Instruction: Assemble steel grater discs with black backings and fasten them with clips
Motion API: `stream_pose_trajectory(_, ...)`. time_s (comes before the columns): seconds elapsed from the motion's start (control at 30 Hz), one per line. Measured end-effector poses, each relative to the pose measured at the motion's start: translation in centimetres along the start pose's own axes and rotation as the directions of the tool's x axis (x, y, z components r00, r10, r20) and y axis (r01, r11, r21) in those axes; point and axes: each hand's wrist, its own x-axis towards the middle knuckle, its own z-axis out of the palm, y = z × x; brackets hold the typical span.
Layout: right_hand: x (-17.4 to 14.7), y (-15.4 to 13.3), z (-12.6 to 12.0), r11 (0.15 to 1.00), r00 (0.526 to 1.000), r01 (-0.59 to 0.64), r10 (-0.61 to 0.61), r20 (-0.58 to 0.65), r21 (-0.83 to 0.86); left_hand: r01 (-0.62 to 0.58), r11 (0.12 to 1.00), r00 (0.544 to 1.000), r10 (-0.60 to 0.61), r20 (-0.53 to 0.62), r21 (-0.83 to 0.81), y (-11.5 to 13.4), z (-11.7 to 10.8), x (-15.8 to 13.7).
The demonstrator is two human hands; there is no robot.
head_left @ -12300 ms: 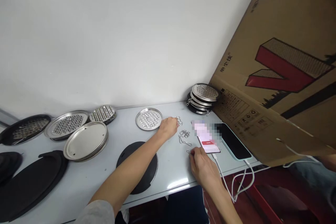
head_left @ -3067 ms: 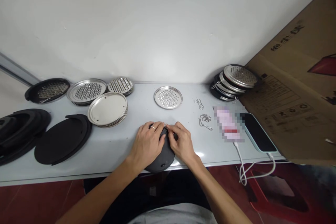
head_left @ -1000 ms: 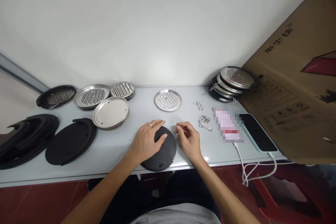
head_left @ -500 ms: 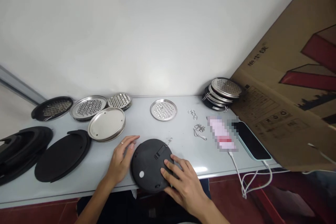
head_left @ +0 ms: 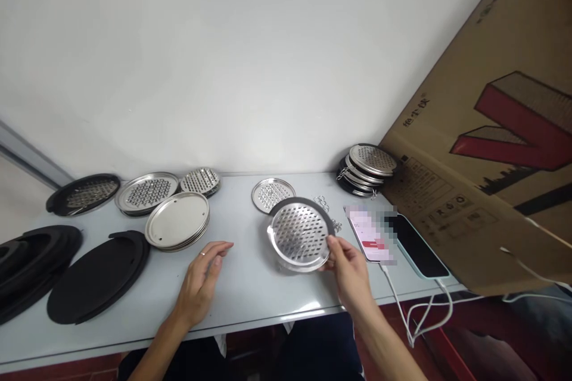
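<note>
My right hand (head_left: 346, 265) pinches the right edge of a round grater (head_left: 300, 232), thumb on top. The grater is held tilted above the table, its perforated metal face towards me and a black band along its upper rim. To the left, my left hand (head_left: 201, 277) is open and empty over the table, thumb apart from the fingers. Near it lies a stack of plain metal discs (head_left: 179, 220). Behind the held grater is a loose perforated metal disc (head_left: 270, 193). Small wire rings (head_left: 320, 202) and metal clips (head_left: 336, 225) are partly hidden by the grater.
Round graters are stacked (head_left: 369, 166) at the back right, by a cardboard box (head_left: 429, 172). Two phones, one pink-screened (head_left: 369, 235) and one dark (head_left: 417, 244), charge on white cables. Black discs (head_left: 98, 277) and perforated metal discs (head_left: 149, 190) lie on the left.
My right hand has lifted the grater off the table and moved it up and right. Its black back faced up before; now the metal face shows. My left hand has barely moved.
</note>
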Motion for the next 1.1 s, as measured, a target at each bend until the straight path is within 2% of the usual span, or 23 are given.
stream_pose_trajectory(0.07,2.4,-1.6,-1.0,0.977,0.99,-0.075,0.097,-0.103,0.199,-0.002,1.0,1.0,0.002,0.012,0.026,0.0,0.0,-0.1)
stream_pose_trajectory(0.13,5.4,-4.1,-2.4,0.952,0.952,0.003,0.091,-0.292,0.307,-0.004,0.998,0.999,0.002,0.033,0.058,-0.1,0.0,-0.1)
stream_pose_trajectory(0.27,12.0,-9.3,-5.6,0.955,0.887,0.1,0.041,-0.461,0.278,-0.022,0.993,0.998,0.014,0.062,0.116,-0.1,0.1,-0.1)
stream_pose_trajectory(0.4,17.3,-11.8,-7.8,0.975,0.828,0.104,0.024,-0.56,0.197,-0.061,0.985,0.998,0.055,0.041,0.164,-0.1,0.2,0.0)
stream_pose_trajectory(0.47,18.8,-11.9,-8.4,0.986,0.826,0.076,0.022,-0.563,0.151,-0.074,0.98,0.997,0.071,0.023,0.184,-0.1,0.2,0.0)
stream_pose_trajectory(0.53,19.5,-11.6,-8.8,0.995,0.845,0.039,0.016,-0.534,0.093,-0.079,0.977,0.997,0.076,0.022,0.197,-0.1,0.2,0.0)
stream_pose_trajectory(0.63,19.6,-10.9,-9.3,1.0,0.872,0.009,-0.017,-0.49,-0.019,-0.085,0.974,0.996,0.077,0.047,0.212,0.0,0.2,0.0)
stream_pose_trajectory(0.77,19.3,-10.2,-9.9,0.989,0.877,-0.02,-0.052,-0.477,-0.143,-0.075,0.969,0.996,0.063,0.059,0.234,0.1,0.2,0.0)
stream_pose_trajectory(0.9,19.3,-10.1,-10.1,0.98,0.88,-0.023,-0.075,-0.469,-0.2,-0.083,0.968,0.996,0.071,0.059,0.238,0.0,0.2,0.1)
stream_pose_trajectory(1.1,20.0,-10.1,-9.4,0.955,0.911,-0.033,-0.092,-0.401,-0.294,-0.09,0.966,0.995,0.075,0.072,0.243,-0.1,0.2,0.1)
